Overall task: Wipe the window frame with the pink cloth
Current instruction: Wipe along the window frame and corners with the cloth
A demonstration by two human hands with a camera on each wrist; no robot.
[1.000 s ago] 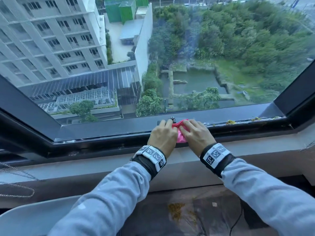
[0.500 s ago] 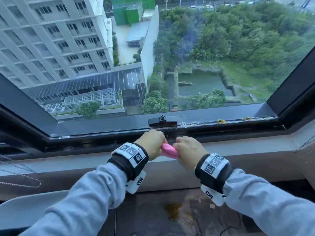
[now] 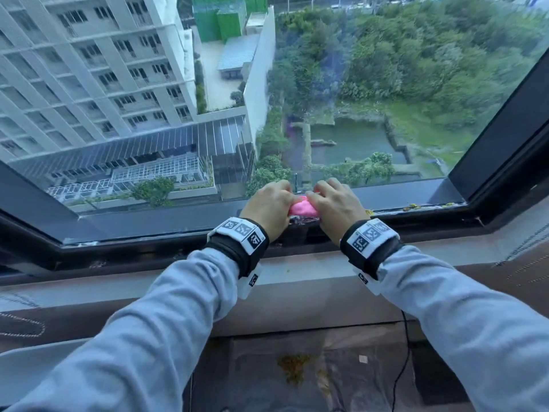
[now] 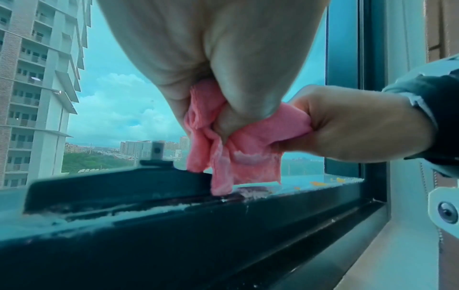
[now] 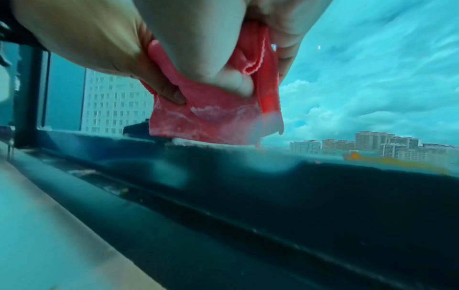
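Both hands were on it: the left hand (image 3: 269, 208) and the right hand (image 3: 335, 208) each pinched the bunched pink cloth (image 3: 303, 209), held between them over the bottom rail of the window frame (image 3: 148, 224). Gripped that tightly, it risked dabbing with one corner and skipping the yellow debris (image 3: 414, 206) along the rail. Only the left wrist view showed a loose corner touching the rail beside the black latch (image 4: 155, 155), hidden from the head camera.
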